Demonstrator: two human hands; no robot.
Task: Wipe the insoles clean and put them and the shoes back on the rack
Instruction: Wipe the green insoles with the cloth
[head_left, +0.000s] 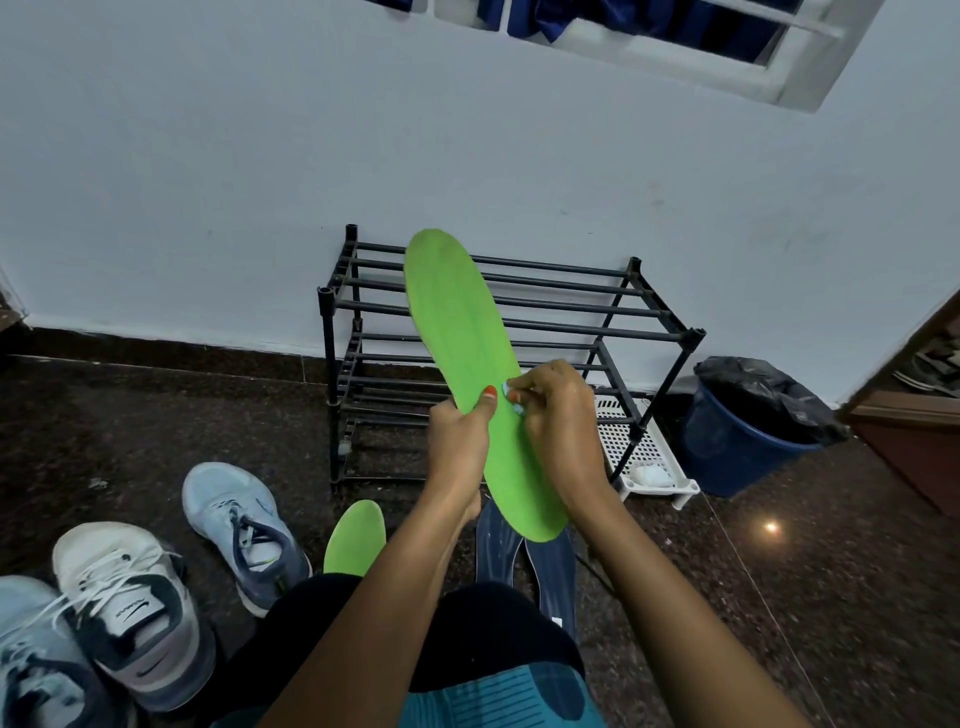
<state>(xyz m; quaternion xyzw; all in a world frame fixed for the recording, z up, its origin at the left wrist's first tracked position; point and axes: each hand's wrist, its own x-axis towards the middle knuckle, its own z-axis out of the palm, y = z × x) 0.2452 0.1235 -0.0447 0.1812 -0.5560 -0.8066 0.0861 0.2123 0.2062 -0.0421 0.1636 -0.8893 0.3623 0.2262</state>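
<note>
dark speckled stone floor (156, 415) ran up to a pale wall (208, 182), and against that wall stood a black tube-framed shoe rack (571, 305) with tiers of parallel bars. in front of it, held up off the floor, was a bright green insole (462, 332). it was long, rounded at both ends, matte and faintly ridged along its length, with its upper end tilted away toward the rack and its lower end nearest the person. the left hand (460, 452) gripped its left edge near the middle, thumb curled over onto the top face. the right hand (558, 431) had its fingertips bunched, pinching a small pale blue-white wipe (514, 395) against the insole's right edge. a second green insole (356, 535) lay on the floor under the forearms, near a pair of dark blue insoles (553, 577). to the left sat a light blue shoe (239, 525), a white and grey shoe (130, 608) and another light blue shoe (31, 670) at the frame's edge. right of the rack stood a white slotted basket (649, 457) and a blue bin (737, 452) lined with a black bag.
</note>
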